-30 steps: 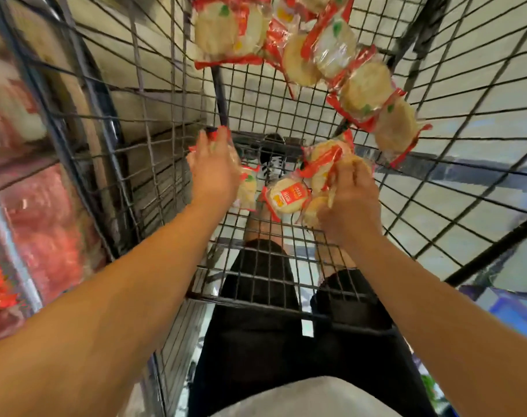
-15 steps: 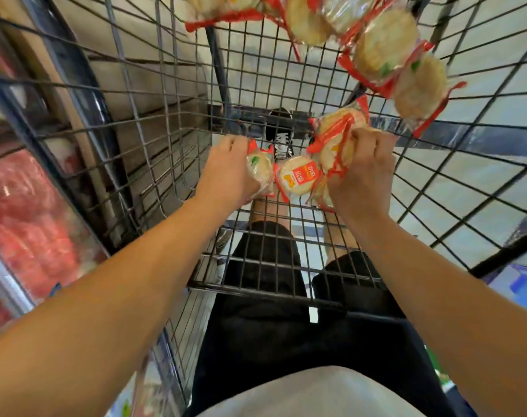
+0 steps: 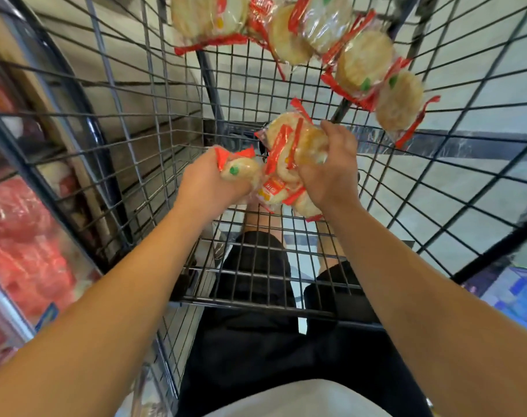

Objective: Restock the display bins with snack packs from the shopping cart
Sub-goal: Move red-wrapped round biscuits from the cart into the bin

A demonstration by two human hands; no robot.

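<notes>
Both hands sit inside the shopping cart point(image 3: 130, 139) — left hand point(image 3: 208, 182) beside right hand point(image 3: 331, 173), snack packs point(image 3: 283, 164) between them. More packs point(image 3: 361, 64) lie at the far end. A display bin point(image 3: 24, 236) stands left of the cart.

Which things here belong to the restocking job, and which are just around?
Job:
left hand gripping a snack pack
right hand gripping a bunch of snack packs
remaining snack packs in the shopping cart
display bin of red packs

Around:
blue item, lower right

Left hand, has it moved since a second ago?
Yes. The left hand has moved right across the cart floor, toward the right hand, with a pack in its grip.
</notes>
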